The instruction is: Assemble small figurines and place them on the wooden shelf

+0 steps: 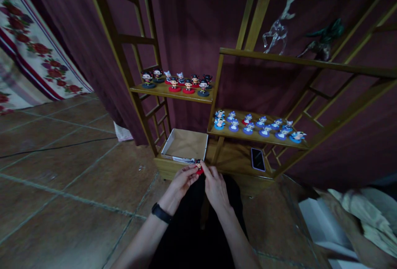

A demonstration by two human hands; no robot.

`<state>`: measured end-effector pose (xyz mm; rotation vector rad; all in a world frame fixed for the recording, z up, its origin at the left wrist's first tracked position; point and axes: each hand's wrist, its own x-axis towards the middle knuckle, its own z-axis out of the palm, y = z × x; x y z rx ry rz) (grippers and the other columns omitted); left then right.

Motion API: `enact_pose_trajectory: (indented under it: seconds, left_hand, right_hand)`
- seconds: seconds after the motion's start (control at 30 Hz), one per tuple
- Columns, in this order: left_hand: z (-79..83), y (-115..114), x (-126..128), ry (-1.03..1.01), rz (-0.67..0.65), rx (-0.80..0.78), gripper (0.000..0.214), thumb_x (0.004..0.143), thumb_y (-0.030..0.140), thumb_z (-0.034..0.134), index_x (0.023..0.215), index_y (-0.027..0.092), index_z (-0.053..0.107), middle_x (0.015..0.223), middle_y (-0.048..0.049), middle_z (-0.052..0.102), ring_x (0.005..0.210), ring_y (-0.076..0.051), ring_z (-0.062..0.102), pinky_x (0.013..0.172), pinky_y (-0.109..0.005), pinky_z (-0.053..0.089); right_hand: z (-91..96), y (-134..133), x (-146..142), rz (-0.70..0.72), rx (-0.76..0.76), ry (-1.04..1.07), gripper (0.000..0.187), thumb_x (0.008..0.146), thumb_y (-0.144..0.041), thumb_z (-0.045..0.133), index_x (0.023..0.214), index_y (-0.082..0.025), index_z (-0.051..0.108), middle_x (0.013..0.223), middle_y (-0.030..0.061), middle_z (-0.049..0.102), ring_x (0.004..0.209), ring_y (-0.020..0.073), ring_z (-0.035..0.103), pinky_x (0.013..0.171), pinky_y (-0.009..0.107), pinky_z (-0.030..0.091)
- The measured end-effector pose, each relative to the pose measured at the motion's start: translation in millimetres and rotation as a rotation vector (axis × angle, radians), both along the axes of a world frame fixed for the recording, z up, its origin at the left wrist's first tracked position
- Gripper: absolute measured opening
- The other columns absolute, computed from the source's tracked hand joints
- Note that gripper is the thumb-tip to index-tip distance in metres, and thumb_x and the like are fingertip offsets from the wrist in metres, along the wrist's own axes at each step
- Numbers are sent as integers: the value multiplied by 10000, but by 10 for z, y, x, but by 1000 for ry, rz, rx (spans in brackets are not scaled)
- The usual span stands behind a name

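Note:
A small black-haired figurine point(198, 164) on a red base is held in front of the shelf, low in the middle of the head view. My left hand point(184, 180) grips it from the left, thumb and fingers closed at its base. From the right, my right hand point(216, 184) meets the same figurine, index finger against its side and the other fingers curled; the thumb is mostly hidden. Just beyond both hands lies a shallow open cardboard box point(206, 147). Similar figurines on red and dark bases, one a red-based figurine point(188, 86), stand on the upper left shelf point(173, 94).
The lower right shelf point(242, 134) bears two rows of bluish figurines point(248, 128). Beneath it a phone point(257, 159) lies on the cabinet's bottom board. A clear deer statue point(277, 31) and a dark statue point(324, 39) stand above. At right is a white box point(324, 223).

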<state>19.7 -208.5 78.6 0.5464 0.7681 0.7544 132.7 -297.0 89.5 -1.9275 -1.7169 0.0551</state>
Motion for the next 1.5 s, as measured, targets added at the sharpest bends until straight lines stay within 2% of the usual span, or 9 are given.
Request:
enact_pose_trajectory:
  seconds: [0.1, 0.2, 0.33, 0.43, 0.53, 0.67, 1.03, 1.23, 1.5]
  left_hand:
    - [-13, 23, 5, -48, -8, -43, 139, 662, 48, 659, 787, 108, 648, 673, -30, 658, 542, -61, 594, 562, -147, 503]
    - [-2, 30, 0, -54, 1, -58, 134, 659, 47, 664, 778, 107, 651, 710, -41, 670, 564, -67, 604, 576, -148, 508]
    - [38, -3, -11, -23, 0, -30, 150, 638, 58, 687, 773, 110, 649, 761, -52, 678, 594, -80, 614, 591, -165, 507]
    - [66, -50, -1, 22, -7, 32, 191, 615, 67, 706, 787, 126, 647, 794, -47, 678, 649, -98, 627, 609, -181, 504]
    - [78, -98, 23, 75, -16, 88, 213, 600, 91, 723, 790, 137, 640, 788, -37, 672, 678, -102, 627, 613, -185, 495]
    - [72, -140, 47, 121, -17, 146, 262, 582, 118, 743, 815, 141, 626, 765, -30, 659, 669, -96, 615, 599, -179, 480]
    - [158, -167, 14, 123, -125, 216, 362, 643, 292, 717, 974, 186, 616, 863, -37, 658, 687, -108, 619, 626, -230, 510]
    - [119, -154, 15, 220, -66, 257, 339, 650, 392, 691, 890, 154, 661, 766, -38, 656, 626, -99, 601, 548, -193, 486]
    - [116, -156, 6, 223, -42, 252, 313, 634, 383, 704, 841, 150, 679, 783, -43, 669, 658, -109, 609, 557, -198, 486]
  right_hand:
    - [-26, -26, 1, 17, 2, 4, 642, 804, -61, 362, 1356, -357, 225, 1051, 35, 541, 904, 166, 554, 836, 319, 454]
    - [-88, -35, 17, 7, 13, 97, 609, 808, -66, 352, 1347, -335, 263, 1082, 39, 544, 947, 170, 550, 861, 328, 443]
    - [-146, 11, 47, -15, 93, 354, 434, 856, -167, 338, 1268, -276, 417, 1123, 55, 547, 1026, 172, 533, 889, 320, 428]
    - [-139, 88, 54, -14, 177, 575, 339, 868, -253, 354, 1159, -238, 526, 1094, 63, 574, 1005, 162, 548, 877, 300, 433]
    - [-135, 174, 51, -48, 243, 755, 300, 856, -300, 381, 1070, -217, 575, 1037, 60, 603, 944, 153, 572, 838, 289, 448]
    - [-164, 249, 54, -82, 280, 894, 270, 821, -337, 432, 964, -194, 611, 956, 52, 634, 861, 153, 591, 771, 276, 460]
    - [-128, 240, 55, -69, 304, 1036, 232, 779, -385, 500, 833, -204, 636, 822, 21, 662, 758, 162, 594, 703, 272, 453]
    - [-168, 245, 40, -68, 284, 1036, 211, 761, -381, 529, 812, -212, 645, 789, 9, 660, 727, 163, 591, 693, 277, 449]
    - [-188, 232, 35, -56, 293, 1021, 204, 766, -374, 526, 797, -211, 645, 786, 9, 659, 743, 165, 590, 706, 277, 443]
